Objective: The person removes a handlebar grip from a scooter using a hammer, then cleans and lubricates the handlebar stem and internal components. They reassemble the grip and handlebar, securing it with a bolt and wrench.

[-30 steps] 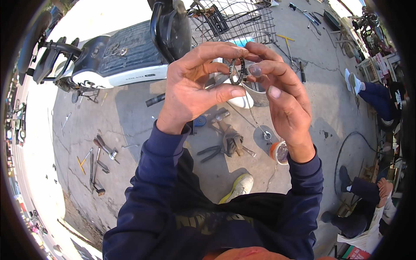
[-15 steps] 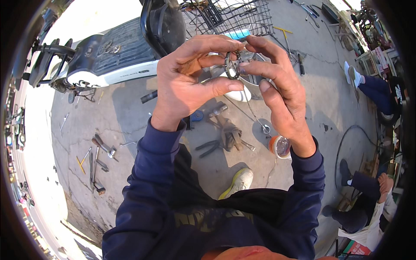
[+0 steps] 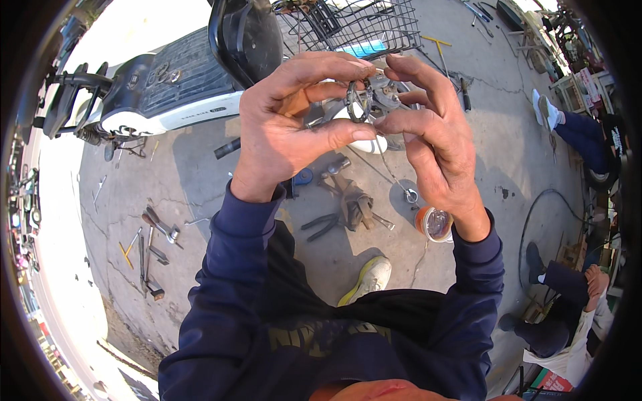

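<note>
In front of me, over the scooter parts, my left hand [image 3: 277,127] pinches a thin dark ring [image 3: 352,107] between thumb and fingertips. It looks like a bearing cage, upright and seen nearly edge-on, with small bumps around it. On its right side is my right hand [image 3: 438,130], fingers bent and spread apart. One fingertip comes close to the ring's lower edge and another to its upper edge; I cannot tell whether they touch. Behind the ring, partly hidden by my hands, a grey metal wheel part [image 3: 388,93] and a white rounded panel [image 3: 366,144] show.
A scooter [image 3: 180,73] lies at the upper left, rings on its footboard, beside a wire basket [image 3: 374,23]. On the ground are a hammer [image 3: 338,166], gloves [image 3: 356,207], pliers [image 3: 321,224], several tools [image 3: 150,250] and a grease tub [image 3: 435,224]. Another person's hands [image 3: 594,284] show at right.
My right fingers have shifted: the one lying against the ring's right side has slid down toward its lower edge. My left hand keeps its pinch on the ring, nearly still.
</note>
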A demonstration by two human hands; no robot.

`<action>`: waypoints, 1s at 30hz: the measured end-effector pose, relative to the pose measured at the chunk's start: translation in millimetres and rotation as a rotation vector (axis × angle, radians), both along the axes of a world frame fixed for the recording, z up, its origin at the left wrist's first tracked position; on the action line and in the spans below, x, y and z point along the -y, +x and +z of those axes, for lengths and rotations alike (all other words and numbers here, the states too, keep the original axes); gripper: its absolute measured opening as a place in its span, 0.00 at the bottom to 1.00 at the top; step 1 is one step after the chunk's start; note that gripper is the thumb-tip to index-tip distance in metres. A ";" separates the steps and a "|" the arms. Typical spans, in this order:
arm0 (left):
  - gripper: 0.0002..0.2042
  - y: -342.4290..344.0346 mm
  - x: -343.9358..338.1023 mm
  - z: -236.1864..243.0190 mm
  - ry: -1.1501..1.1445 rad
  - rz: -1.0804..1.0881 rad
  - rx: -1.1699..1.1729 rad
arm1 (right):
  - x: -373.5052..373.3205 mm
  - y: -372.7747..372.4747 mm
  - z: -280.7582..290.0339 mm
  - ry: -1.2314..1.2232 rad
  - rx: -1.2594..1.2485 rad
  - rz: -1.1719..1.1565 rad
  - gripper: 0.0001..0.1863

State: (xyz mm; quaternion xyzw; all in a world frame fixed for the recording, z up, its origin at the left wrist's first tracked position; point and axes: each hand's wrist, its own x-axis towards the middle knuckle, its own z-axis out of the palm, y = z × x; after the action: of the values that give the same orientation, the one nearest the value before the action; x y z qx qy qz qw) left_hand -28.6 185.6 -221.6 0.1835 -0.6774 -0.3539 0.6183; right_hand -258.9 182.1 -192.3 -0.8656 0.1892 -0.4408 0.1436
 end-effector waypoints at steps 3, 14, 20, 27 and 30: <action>0.30 -0.2 0.6 -1.9 -0.001 -0.005 0.006 | -2.2 -0.6 -3.5 0.150 0.145 0.021 0.25; 0.28 -6.8 1.4 -2.2 0.098 -0.059 -0.093 | 3.8 -3.9 -8.4 0.069 0.111 -0.048 0.27; 0.27 -11.7 -0.3 -4.4 0.193 -0.123 -0.180 | 5.2 3.0 -7.9 0.011 0.086 -0.076 0.29; 0.28 -8.1 3.3 -10.1 0.216 -0.133 -0.152 | 7.7 -6.8 -9.2 -0.020 0.048 -0.154 0.32; 0.32 -10.9 1.7 -9.6 0.277 -0.109 -0.144 | 6.0 -0.4 -3.5 -0.078 -0.005 -0.141 0.31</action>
State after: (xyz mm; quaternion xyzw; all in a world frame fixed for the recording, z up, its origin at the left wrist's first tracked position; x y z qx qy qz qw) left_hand -39.5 183.9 -231.2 0.2042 -0.5848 -0.4892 0.6140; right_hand -259.3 176.1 -195.8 -0.8561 0.2328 -0.4548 0.0779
